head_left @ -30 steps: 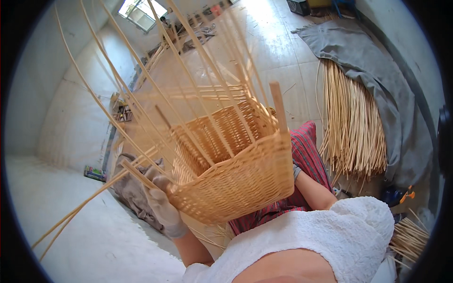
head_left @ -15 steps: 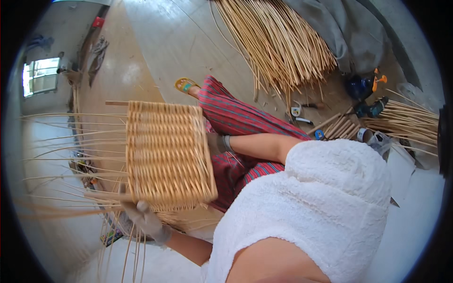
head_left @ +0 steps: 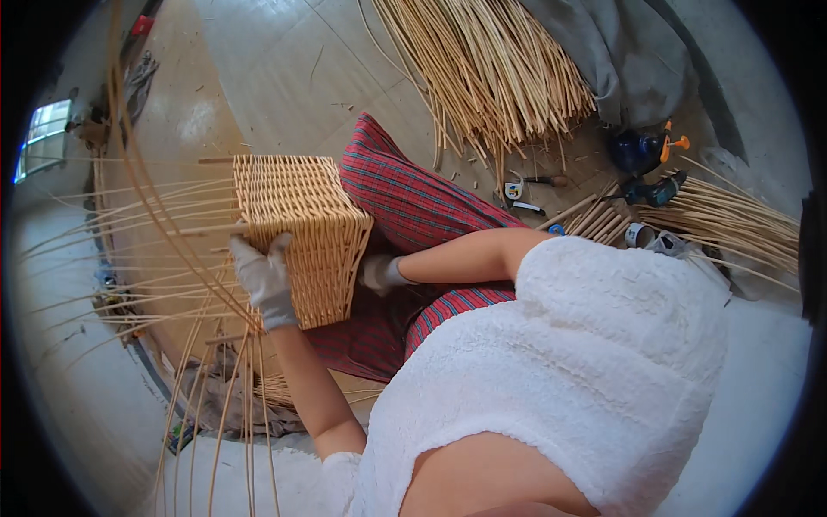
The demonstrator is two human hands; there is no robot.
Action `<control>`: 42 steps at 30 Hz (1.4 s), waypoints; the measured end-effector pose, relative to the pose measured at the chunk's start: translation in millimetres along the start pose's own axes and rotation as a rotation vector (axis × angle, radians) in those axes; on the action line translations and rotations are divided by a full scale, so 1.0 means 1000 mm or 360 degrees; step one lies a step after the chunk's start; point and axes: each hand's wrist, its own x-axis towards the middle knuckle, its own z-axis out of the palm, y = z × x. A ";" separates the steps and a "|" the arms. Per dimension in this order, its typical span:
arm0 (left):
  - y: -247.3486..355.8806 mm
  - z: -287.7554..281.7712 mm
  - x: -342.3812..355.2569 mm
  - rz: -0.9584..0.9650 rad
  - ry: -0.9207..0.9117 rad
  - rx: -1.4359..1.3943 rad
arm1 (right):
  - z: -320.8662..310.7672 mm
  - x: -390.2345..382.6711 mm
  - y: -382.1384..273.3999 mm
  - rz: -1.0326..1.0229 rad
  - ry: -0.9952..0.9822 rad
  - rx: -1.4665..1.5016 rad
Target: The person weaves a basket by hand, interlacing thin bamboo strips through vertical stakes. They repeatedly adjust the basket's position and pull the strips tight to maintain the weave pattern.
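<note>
A half-woven wicker basket (head_left: 301,215) lies on its side over my lap, its long loose stakes (head_left: 129,258) fanning out to the left. My left hand (head_left: 263,280), in a grey glove, grips the basket's rim where the stakes leave the weave. My right hand (head_left: 379,273), also gloved, presses against the basket's base on the right side. Both arms are bare; a white fluffy garment (head_left: 586,362) covers my shoulder.
Red checked trousers (head_left: 405,198) cover my legs under the basket. A big bundle of willow rods (head_left: 491,69) lies on the floor ahead, beside a grey cloth (head_left: 620,52). A tape measure (head_left: 515,191), a drill (head_left: 655,191) and more rods (head_left: 732,220) lie at right.
The basket was turned from mouth-up to lying on its side, stakes now pointing left. My view swung down toward my lap; my left hand moved onto the rim.
</note>
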 end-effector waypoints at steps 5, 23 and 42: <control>0.027 0.004 0.009 -0.0378 -0.0211 0.0344 | 0.005 -0.181 -0.048 -0.0600 -0.0716 -0.0897; 0.008 0.025 0.008 -0.0155 0.0037 -0.0593 | -0.293 -0.009 0.037 0.0409 0.1902 -0.0815; 0.010 0.029 0.011 -0.0388 -0.0011 -0.0549 | -0.434 -0.006 -0.014 0.1028 0.2570 -0.1108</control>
